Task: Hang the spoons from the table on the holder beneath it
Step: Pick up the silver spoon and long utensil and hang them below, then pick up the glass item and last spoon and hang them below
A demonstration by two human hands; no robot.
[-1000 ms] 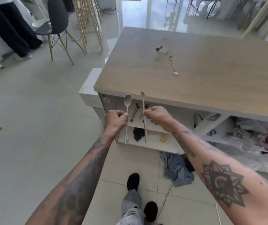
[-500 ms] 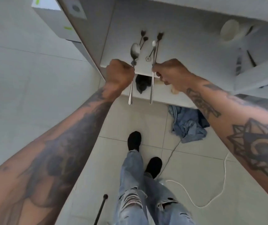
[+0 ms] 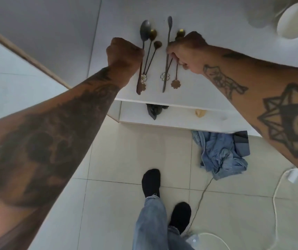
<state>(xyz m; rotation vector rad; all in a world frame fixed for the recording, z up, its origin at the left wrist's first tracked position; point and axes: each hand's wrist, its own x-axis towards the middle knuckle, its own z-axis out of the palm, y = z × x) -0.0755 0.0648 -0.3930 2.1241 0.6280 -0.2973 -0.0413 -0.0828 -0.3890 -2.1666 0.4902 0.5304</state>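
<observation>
At floor level, nearest the camera: two black-socked feet point(image 3: 151, 183) on pale tile, frayed jeans above them. A crumpled blue cloth point(image 3: 222, 156) lies on the floor to the right, just by the cabinet base; a white cable point(image 3: 276, 201) loops beside it.

Mid-distance: both tattooed forearms reach up and forward to the white panel point(image 3: 207, 20) under the surface.

Left hand point(image 3: 124, 54): fingers clenched in a fist on the handle of a large silver spoon point(image 3: 145, 30), bowl up, handle end showing below the fist.

Right hand point(image 3: 186, 51): fingers closed on a long slim spoon point(image 3: 169, 26), also upright against the panel.

Between and beside the two held spoons: several small dark spoons with flower-shaped handle ends point(image 3: 175, 84) lie against the panel, bowls up. The holder itself is hard to make out; possibly behind the right hand.

Farther up right: a round white object point(image 3: 296, 20), blurred.
</observation>
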